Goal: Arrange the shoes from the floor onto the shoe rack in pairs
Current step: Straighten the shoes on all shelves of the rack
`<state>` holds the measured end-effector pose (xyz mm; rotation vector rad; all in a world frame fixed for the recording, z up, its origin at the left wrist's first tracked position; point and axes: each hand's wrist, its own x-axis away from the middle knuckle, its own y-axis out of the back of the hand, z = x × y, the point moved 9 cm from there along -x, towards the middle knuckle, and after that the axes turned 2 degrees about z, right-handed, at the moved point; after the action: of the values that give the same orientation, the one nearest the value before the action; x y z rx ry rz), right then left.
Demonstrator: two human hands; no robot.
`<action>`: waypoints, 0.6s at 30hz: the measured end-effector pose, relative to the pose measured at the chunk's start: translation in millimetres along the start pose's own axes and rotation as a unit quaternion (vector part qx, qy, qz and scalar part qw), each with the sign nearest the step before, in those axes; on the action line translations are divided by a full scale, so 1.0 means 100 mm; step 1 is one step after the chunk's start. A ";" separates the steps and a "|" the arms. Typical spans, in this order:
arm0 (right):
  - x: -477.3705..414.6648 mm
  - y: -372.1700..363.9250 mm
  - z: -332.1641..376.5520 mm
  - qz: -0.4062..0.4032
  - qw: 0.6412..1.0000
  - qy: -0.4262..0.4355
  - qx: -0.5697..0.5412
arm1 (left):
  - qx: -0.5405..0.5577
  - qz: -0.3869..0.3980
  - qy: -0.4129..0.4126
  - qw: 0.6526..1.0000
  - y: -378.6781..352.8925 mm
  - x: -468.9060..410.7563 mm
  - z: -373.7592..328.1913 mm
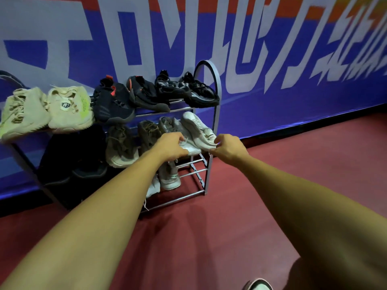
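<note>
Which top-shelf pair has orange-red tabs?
The dark navy pair in the middle; the cream pair left of it and the black mesh pair at right show none.

White sneakers [196, 128], cream sneakers [69, 109], possibly black pair [73, 155], maroon floor [293, 160].

1. Our left hand [170, 146] grips the toe of the grey sneaker [168, 125] at the front edge of the middle shelf of the shoe rack [217, 114], near its right end.
2. Our right hand [229, 148] pinches the toe of the white sneaker [198, 128], just beside the grey one at the right end.
3. The top shelf carries a cream pair [69, 109] at its left end, a dark pair [113, 103] in the middle and a black mesh pair [201, 91] at its right end.
4. An olive pair [121, 143] sits left of the grey sneaker.
</note>
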<state>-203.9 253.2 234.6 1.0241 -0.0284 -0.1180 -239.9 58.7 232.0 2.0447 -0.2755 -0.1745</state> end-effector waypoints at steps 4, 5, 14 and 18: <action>-0.09 0.01 -0.16 -0.003 1.000 -0.016 -0.002 | 0.004 -0.008 -0.018 1.000 -0.15 -0.18 -0.18; -0.13 -0.01 -0.19 -0.001 1.000 -0.021 -0.003 | 0.004 -0.011 -0.020 1.000 -0.19 -0.23 -0.20; -0.57 -0.22 -0.33 0.030 0.997 -0.058 -0.041 | 0.084 -0.007 -0.007 0.996 -0.42 -0.55 -0.32; -0.72 -0.41 -0.31 0.060 0.990 -0.087 -0.090 | 0.066 0.001 -0.010 0.998 -0.43 -0.66 -0.26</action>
<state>-276.5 266.2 185.9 0.8283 -0.2333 -0.0986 -292.0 117.8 206.1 2.1744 -0.3096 -0.1803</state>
